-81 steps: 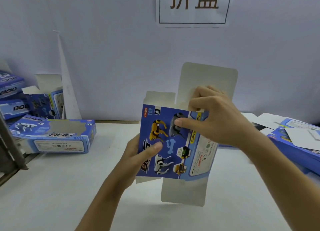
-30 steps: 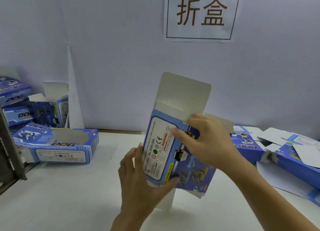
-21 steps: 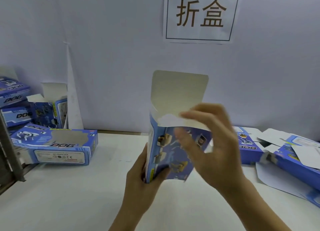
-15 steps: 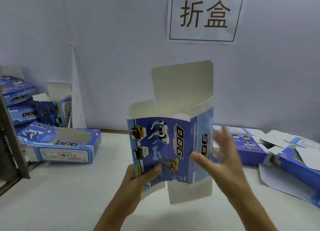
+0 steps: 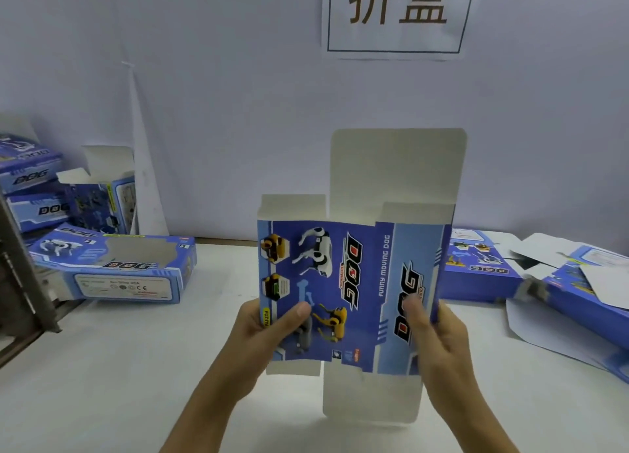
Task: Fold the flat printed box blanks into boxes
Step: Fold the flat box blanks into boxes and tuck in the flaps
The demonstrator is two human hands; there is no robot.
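Both hands hold a blue printed box blank (image 5: 354, 292) upright in the air above the middle of the white tabletop (image 5: 102, 367), its printed side toward the camera. The left hand (image 5: 269, 330) pinches the blank at its lower left edge, thumb lying across the printed dog pictures and the fingers hidden behind the card. The right hand (image 5: 439, 337) grips the lower right edge, thumb pressed on the front over the large DOG lettering, fingers wrapped behind. The blank is partly opened into a sleeve: a wide panel with dog pictures faces front, and a narrower side panel marked FUNNY MOVING DOG angles away on the right. Plain grey-white flaps stand unfolded at the top, the tallest one at the back, and another long flap (image 5: 371, 394) hangs down below, its end near the tabletop. At the left edge of the tabletop lies a folded box (image 5: 115, 272) with a window cut-out, and behind it, against the wall, stand more boxes (image 5: 51, 194), one with its top flaps open. Toward the right edge lie flat blanks (image 5: 483, 265) in a loose pile, some showing their white backs. A paper sign (image 5: 396, 13) with two characters hangs on the wall above.
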